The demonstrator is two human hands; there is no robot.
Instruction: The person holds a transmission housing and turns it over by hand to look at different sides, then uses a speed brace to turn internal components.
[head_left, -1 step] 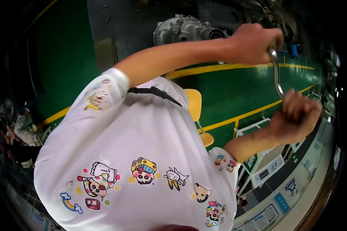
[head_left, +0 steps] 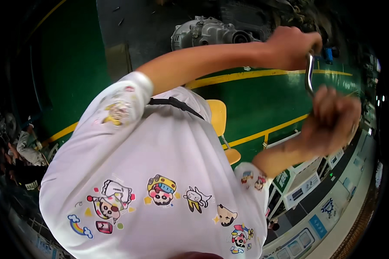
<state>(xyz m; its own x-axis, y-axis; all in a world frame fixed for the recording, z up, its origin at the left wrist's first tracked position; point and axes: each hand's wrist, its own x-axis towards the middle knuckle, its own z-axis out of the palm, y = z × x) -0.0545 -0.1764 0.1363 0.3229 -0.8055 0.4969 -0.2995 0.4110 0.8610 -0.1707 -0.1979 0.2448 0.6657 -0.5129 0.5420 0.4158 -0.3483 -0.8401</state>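
Observation:
A shiny metal rod, bent like a crank (head_left: 309,74), spans the gap between my two hands at the far right. My left hand (head_left: 293,48) is closed around its far end, and the arm stretches straight across the view. Lower down, my right hand (head_left: 330,117) has its fingers curled around the near end; motion blurs them a little. What the rod connects to, if anything, is hidden by my hands. Beyond my left forearm lies a grey cast-metal gearbox housing (head_left: 205,35) with a round opening.
A yellow chair (head_left: 217,116) stands on the green floor (head_left: 255,95), which has yellow lines. Dark machine parts (head_left: 296,12) crowd the far right, with a small blue object (head_left: 329,55) below them. White stands and display panels (head_left: 302,190) line the right side. Another person's legs (head_left: 30,149) show at far left.
My right hand has risen toward my left hand, and less of the rod shows between them. My left hand has shifted slightly right. The gearbox housing stays in place.

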